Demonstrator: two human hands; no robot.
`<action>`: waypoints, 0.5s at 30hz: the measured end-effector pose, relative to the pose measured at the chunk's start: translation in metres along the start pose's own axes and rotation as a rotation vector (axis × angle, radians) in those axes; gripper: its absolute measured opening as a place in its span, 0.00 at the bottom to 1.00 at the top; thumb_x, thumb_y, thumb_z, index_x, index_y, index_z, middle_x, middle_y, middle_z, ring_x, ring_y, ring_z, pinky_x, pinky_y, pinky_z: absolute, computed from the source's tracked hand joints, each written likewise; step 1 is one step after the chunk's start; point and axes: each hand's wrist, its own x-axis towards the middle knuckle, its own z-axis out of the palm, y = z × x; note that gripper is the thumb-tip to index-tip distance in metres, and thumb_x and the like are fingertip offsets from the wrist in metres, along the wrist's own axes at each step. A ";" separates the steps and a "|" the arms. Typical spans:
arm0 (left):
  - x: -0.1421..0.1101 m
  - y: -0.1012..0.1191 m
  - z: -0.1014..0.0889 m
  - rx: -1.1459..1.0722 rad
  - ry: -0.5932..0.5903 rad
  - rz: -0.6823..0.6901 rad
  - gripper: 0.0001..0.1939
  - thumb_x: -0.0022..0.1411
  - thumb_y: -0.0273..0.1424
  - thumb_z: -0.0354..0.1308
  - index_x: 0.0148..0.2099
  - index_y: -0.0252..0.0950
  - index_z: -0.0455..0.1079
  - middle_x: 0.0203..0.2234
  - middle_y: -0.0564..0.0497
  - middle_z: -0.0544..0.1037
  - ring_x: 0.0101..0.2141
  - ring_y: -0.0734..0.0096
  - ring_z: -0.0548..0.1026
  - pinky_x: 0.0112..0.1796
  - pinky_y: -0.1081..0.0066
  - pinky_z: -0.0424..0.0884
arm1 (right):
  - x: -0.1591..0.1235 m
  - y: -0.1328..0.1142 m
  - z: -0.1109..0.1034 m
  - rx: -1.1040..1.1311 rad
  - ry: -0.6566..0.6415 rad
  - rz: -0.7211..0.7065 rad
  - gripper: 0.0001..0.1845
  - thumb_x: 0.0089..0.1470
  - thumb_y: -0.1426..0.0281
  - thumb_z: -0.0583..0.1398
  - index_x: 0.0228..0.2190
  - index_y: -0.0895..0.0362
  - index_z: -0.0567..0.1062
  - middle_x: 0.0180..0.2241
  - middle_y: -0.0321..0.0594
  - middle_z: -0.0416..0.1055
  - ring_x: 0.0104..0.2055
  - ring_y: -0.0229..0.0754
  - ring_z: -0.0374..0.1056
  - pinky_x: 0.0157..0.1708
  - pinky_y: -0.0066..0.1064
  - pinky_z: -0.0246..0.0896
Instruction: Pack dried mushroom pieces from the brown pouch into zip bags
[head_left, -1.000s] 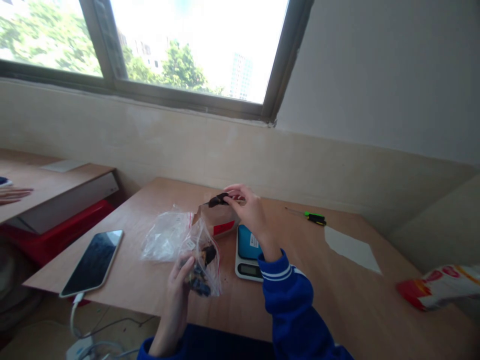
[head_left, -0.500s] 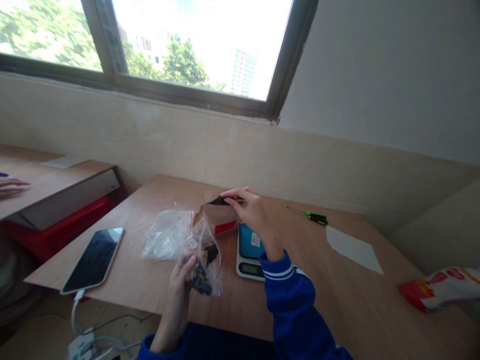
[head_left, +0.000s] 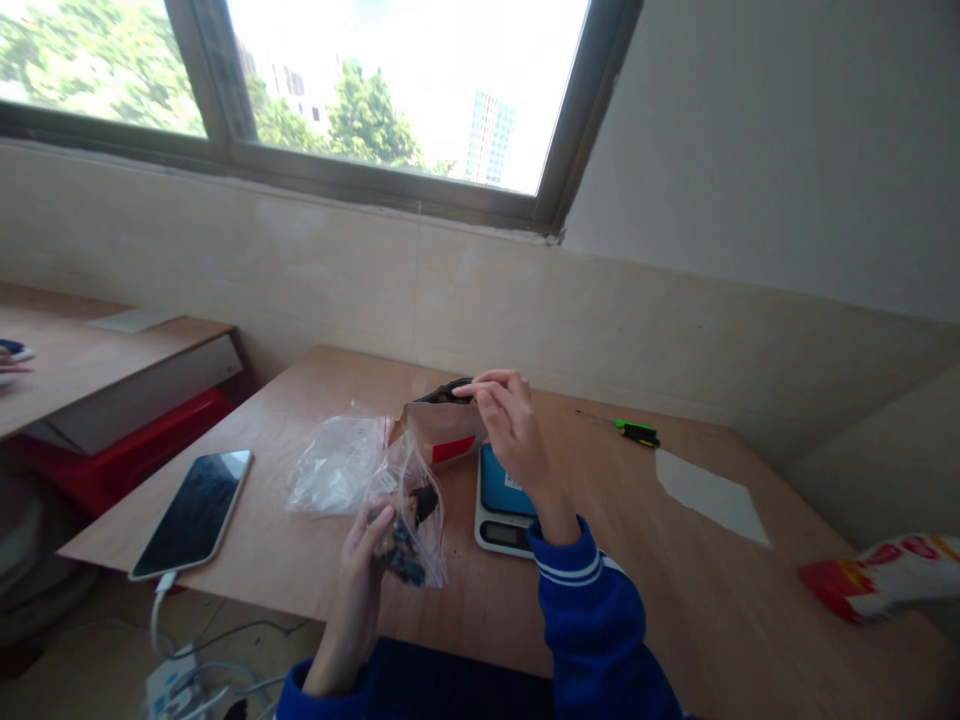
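My left hand (head_left: 364, 565) is closed around a clear zip-lock bag (head_left: 411, 515), with its thumb across the side. The bag is partly filled with dark and brown dried pieces that look like dried fungus. My right hand (head_left: 514, 425) is at the mouth of a brown paper bag (head_left: 439, 425) with a red label. Its fingers are spread, and the index finger reaches over the opening; nothing shows between them. Just below my right hand lies a digital scale (head_left: 504, 535) with a blue top, partly covered by my wrist. The inside of the paper bag looks dark.
More clear plastic bags (head_left: 341, 465) lie left of the paper bag. A phone (head_left: 195, 515) with a charging cable is at the left edge. Screwdrivers (head_left: 636, 432), white paper (head_left: 709, 495) and a red-and-white packet (head_left: 877, 575) lie to the right. Another person's hand (head_left: 11, 367) shows far left.
My right hand has loosened from a pinch at the paper bag's mouth, its fingers spreading and shifting slightly right. My left hand keeps the zip-lock bag in nearly the same place.
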 end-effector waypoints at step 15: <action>-0.007 -0.012 0.003 0.012 -0.085 0.137 0.18 0.54 0.41 0.66 0.45 0.42 0.71 0.42 0.55 0.76 0.46 0.69 0.72 0.45 0.75 0.69 | -0.045 -0.038 0.000 -0.193 -0.585 0.140 0.24 0.50 0.62 0.67 0.47 0.56 0.71 0.43 0.43 0.62 0.48 0.46 0.65 0.50 0.41 0.66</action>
